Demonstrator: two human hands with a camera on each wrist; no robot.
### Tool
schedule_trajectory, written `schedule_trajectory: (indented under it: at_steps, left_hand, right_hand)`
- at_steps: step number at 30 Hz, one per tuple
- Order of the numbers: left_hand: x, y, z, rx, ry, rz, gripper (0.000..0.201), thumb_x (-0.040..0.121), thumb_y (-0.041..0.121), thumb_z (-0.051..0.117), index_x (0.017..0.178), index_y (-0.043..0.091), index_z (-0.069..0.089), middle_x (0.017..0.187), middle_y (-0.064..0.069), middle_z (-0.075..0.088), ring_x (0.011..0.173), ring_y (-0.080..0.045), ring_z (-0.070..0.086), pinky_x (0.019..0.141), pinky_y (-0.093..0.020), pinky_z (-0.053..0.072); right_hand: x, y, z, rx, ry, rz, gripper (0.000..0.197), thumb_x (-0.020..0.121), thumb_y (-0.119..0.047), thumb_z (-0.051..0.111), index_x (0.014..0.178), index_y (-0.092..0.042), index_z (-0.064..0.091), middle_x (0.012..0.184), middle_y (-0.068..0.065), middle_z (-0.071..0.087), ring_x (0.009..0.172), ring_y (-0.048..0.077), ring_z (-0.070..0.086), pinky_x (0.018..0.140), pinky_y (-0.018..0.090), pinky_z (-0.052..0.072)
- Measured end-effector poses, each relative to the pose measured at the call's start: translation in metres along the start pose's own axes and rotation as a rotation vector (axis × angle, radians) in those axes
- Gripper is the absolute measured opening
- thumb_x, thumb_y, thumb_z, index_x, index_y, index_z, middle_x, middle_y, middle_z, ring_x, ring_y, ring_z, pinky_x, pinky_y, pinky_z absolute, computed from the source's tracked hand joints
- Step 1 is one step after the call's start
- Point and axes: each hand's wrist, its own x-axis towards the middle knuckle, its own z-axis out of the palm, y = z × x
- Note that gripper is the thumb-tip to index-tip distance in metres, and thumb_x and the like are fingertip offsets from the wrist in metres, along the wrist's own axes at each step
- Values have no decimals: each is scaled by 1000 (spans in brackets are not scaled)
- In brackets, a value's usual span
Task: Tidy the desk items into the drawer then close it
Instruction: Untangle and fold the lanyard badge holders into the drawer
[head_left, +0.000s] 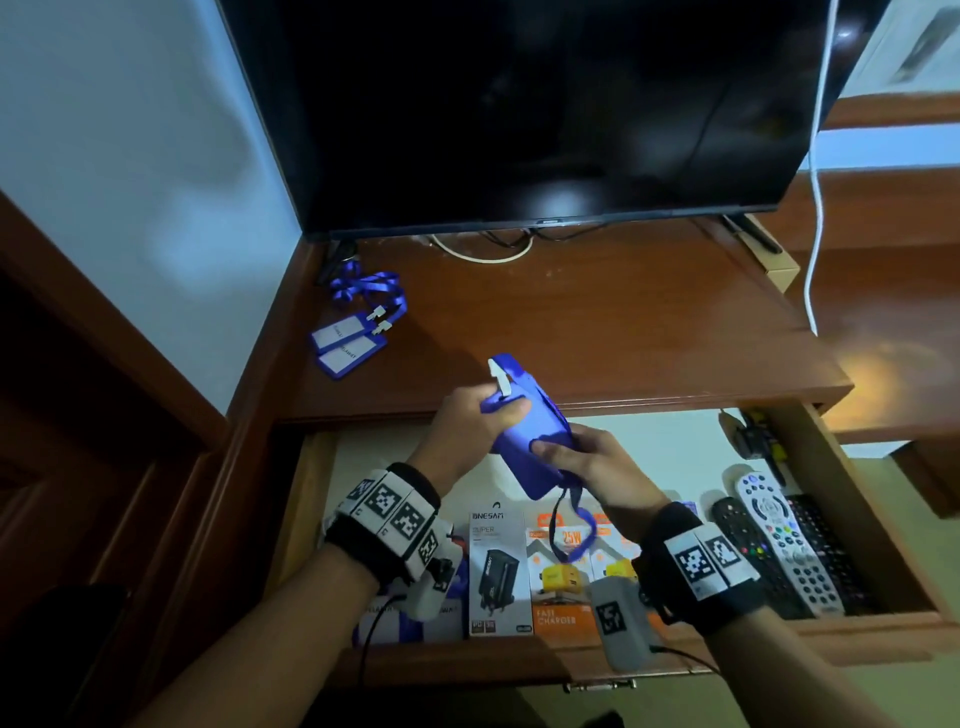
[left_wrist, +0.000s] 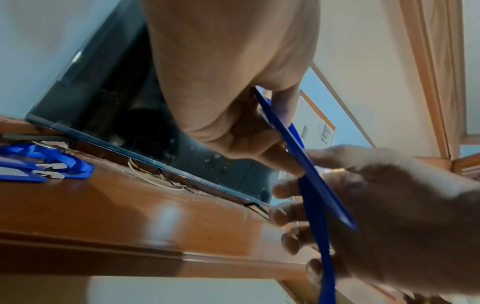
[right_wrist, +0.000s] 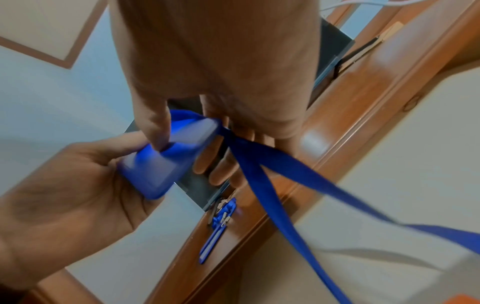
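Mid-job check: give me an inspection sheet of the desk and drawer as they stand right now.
Surface: wooden desktop, glossy, under a dark TV.
Job's things: blue badge holder held above the open drawer, its lanyard dangling; two more badge holders with lanyards lie on the desktop at back left.
Clutter: charger boxes and remote controls already in the drawer.
Grippers: left hand grips the holder's upper end; right hand grips its lower end.
Cables: white cable hanging at right; cords under the TV.
Surroundings: pale wall, wooden trim.
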Motion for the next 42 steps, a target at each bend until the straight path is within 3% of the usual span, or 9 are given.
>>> schedule_trajectory:
  at_steps: [3, 7, 11, 16, 20, 24, 28, 34, 42]
  left_hand:
    - [-2, -3, -5, -23, 62, 10, 43, 75, 41, 65, 74, -1, 57, 66, -3, 51, 63, -16, 45, 63, -33, 37]
    - [-8, 0, -10, -40, 26, -7, 9, 90, 17, 65, 82, 17, 68, 72, 6, 68, 66, -11, 60, 62, -27, 46]
    - [-14, 1, -23, -74, 33, 2, 8, 87, 8, 67, 91, 15, 69, 82, -2, 70, 75, -14, 65, 70, -29, 50]
    - [-21, 6, -34, -135, -19, -30, 19, 86, 3, 65, 104, 9, 66, 88, -7, 70, 76, -14, 67, 70, -27, 56]
    - [-20, 10, -26, -289, 197, -6, 18, 88, 9, 64, 106, 9, 66, 91, -8, 69, 82, -18, 65, 75, -34, 53]
    - [-15, 4, -14, -356, 406, 2, 11, 87, 16, 68, 96, 18, 62, 87, -2, 66, 79, -16, 61, 76, -37, 50]
    - [-17, -5, -11, -392, 459, -24, 14, 88, 15, 67, 99, 17, 59, 90, -3, 67, 76, -14, 64, 65, -31, 52]
    - [-23, -11, -39, -273, 285, -258, 49, 77, 10, 76, 117, 20, 50, 100, -5, 59, 85, -21, 61, 64, -32, 45]
    - [-41, -6, -66, 126, -281, -345, 27, 81, 18, 74, 103, 4, 67, 84, -18, 70, 54, -11, 62, 51, -16, 41]
  right_hand:
    - [3, -3, 4, 41, -9, -48, 27, 85, -13, 70, 104, 6, 65, 91, 14, 66, 80, 22, 59, 72, 37, 45]
    - [6, -2, 3, 132, -11, -94, 47, 78, -25, 76, 94, 16, 58, 87, 20, 62, 77, 25, 57, 70, 36, 43]
    - [5, 1, -2, 134, 14, -113, 28, 92, -16, 59, 72, 3, 55, 62, 13, 50, 52, 21, 45, 54, 28, 36]
    - [6, 6, -5, 147, 77, -7, 30, 100, -17, 47, 74, -5, 56, 50, -1, 32, 47, 14, 20, 46, 26, 17]
    - [1, 2, 17, 253, 31, 79, 40, 100, -35, 43, 66, -19, 56, 51, 1, 32, 45, 12, 15, 48, 29, 8]
    - [0, -2, 29, 400, -82, 112, 53, 89, -63, 37, 89, -14, 56, 55, 5, 37, 44, 13, 14, 51, 30, 8]
    - [-1, -1, 31, 295, -52, 3, 33, 86, -40, 61, 80, -9, 48, 54, 6, 34, 44, 12, 17, 49, 29, 10]
    - [-2, -4, 20, 279, 3, 41, 40, 91, -4, 55, 55, -15, 42, 48, -1, 28, 44, 11, 17, 51, 31, 9]
    - [-5, 2, 10, 251, -39, 58, 25, 81, -10, 63, 61, -11, 47, 50, -1, 26, 46, 12, 15, 50, 31, 9]
